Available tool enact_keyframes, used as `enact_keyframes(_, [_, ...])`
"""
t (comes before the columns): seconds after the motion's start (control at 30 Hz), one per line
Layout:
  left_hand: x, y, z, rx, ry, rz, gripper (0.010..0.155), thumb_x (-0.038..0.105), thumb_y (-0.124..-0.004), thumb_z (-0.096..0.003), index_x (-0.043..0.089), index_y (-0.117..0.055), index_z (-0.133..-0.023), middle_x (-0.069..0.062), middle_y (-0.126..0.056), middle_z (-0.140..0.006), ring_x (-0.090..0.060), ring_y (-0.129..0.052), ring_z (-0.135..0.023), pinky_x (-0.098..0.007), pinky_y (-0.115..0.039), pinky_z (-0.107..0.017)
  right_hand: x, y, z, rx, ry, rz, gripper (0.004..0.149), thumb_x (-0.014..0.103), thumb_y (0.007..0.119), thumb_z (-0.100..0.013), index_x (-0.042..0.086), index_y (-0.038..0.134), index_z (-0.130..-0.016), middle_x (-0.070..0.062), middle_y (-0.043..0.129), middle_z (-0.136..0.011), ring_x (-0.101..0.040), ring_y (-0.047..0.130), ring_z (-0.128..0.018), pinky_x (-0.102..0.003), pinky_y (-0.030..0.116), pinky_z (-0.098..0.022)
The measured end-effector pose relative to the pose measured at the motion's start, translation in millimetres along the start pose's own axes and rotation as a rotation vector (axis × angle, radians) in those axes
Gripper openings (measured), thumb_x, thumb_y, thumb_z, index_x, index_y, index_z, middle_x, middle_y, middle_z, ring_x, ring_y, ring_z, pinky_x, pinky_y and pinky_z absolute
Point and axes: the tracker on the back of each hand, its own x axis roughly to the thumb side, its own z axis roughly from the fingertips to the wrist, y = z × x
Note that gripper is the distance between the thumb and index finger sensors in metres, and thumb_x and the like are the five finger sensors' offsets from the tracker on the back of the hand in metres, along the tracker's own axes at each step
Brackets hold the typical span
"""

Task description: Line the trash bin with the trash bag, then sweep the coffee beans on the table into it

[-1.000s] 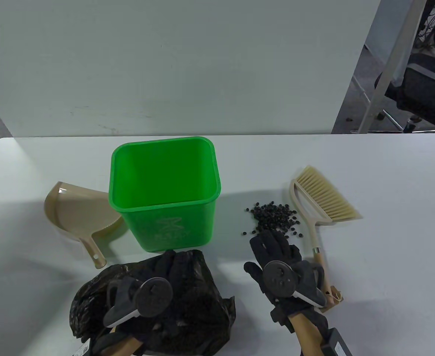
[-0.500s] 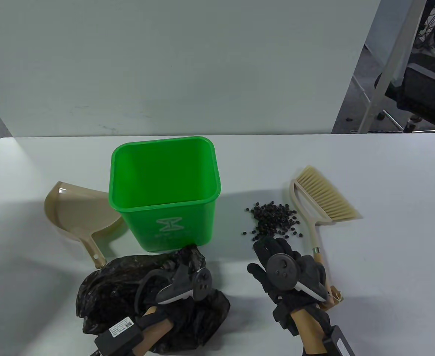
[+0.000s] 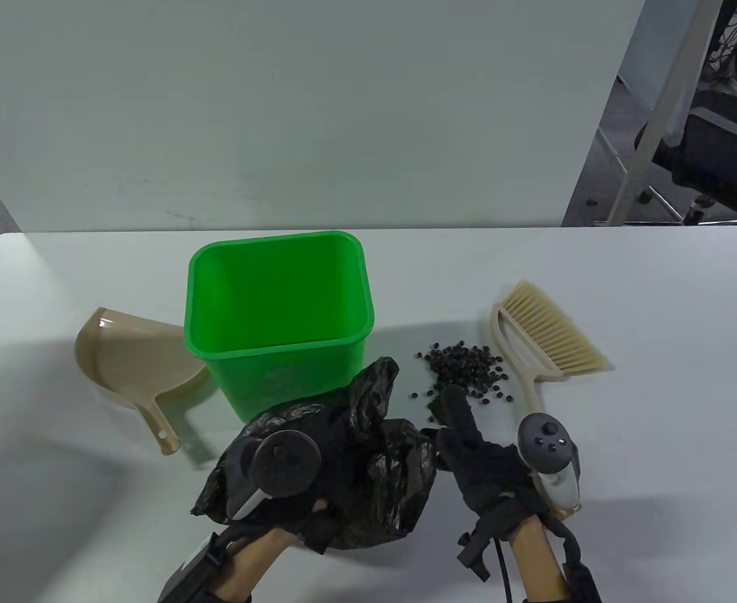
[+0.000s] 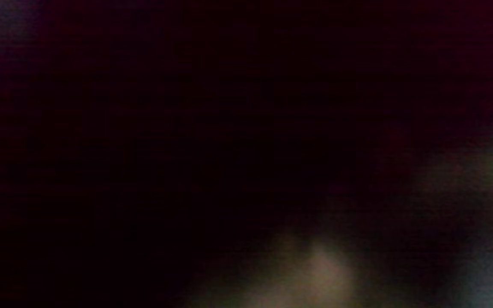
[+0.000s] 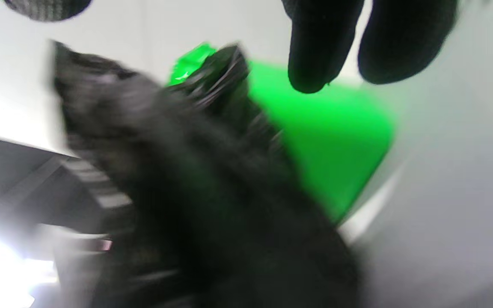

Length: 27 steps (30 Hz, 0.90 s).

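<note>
1. Since the earlier frames, the black trash bag (image 3: 368,465) has come up off the table and moved toward the middle, now bunched in front of the green bin (image 3: 279,326), with one crumpled peak against the bin's near right corner.
2. Meanwhile the right hand (image 3: 478,455) has turned on edge and come in beside the bag; its tracker now faces right.
3. As for the left hand (image 3: 280,468), it sits under and behind the bag and appears to grip the plastic, but its fingers are hidden by the tracker and the folds, and the left wrist view is almost wholly dark.
4. On the right hand, the fingers (image 5: 321,47) look fairly straight and close together, pointing toward the coffee beans (image 3: 462,370); whether the thumb touches the bag I cannot tell.
5. To do this step well, find the bag's open mouth first: it is still a crumpled wad, so each hand should take one layer of the rim and pull them apart.
6. Next, lower the closed end into the bin, which stands upright and unlined, and fold the rim over all four edges.
7. Keep the right hand's sweep clear of the beans, which lie just beyond its fingertips.
8. Leave the brush (image 3: 547,342) and dustpan (image 3: 133,364) where they lie until the bag is seated.
</note>
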Motion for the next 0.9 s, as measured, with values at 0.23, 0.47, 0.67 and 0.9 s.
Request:
enact_keyframes(0.23, [8,-41,6,-0.386,-0.130,0.176,0.075,0.049,-0.077,-0.0536,0.020,-0.039,-0.112,-0.009,-0.054,-0.116,-0.031,-0.079,-0.097,-0.054,-0.078,-0.067,8,18,-7,-0.231,0.057,0.474,0.070,0.042,0.068,-0.060,0.008,0.039,-0.113,-0.019,0.069,-0.093,-0.014,0.089,-0.057,-0.044,0.085,-0.050])
enact_keyframes(0.47, [-12,-28,6,-0.371,-0.082,0.315,0.082,0.054,-0.074,-0.0529,0.014,-0.033,-0.112,-0.018,-0.043,-0.118,-0.044,-0.066,-0.103,-0.067,-0.065,-0.069,30,-3,12,-0.528,-0.098,0.542,0.037,0.031,0.072,-0.059,0.022,0.074,-0.095,-0.007,0.083,-0.077,-0.006,0.091,-0.041,-0.038,0.090,-0.041])
enact_keyframes(0.67, [-31,-7,8,-0.281,0.008,0.601,0.078,0.054,-0.072,-0.0538,0.015,-0.038,-0.112,-0.017,-0.046,-0.118,-0.045,-0.067,-0.102,-0.067,-0.064,-0.068,59,-17,41,-0.795,-0.344,0.633,0.037,0.032,0.072,-0.059,0.023,0.073,-0.095,-0.006,0.082,-0.078,-0.006,0.091,-0.042,-0.038,0.090,-0.042])
enact_keyframes(0.9, [-35,-15,8,-0.429,-0.044,1.092,0.104,0.077,-0.071,-0.0482,0.012,-0.023,-0.113,-0.021,-0.031,-0.122,-0.052,-0.052,-0.109,-0.074,-0.054,-0.070,57,19,24,-0.459,-0.479,0.833,0.038,0.031,0.072,-0.058,0.024,0.073,-0.095,-0.005,0.083,-0.080,-0.008,0.094,-0.046,-0.042,0.088,-0.048])
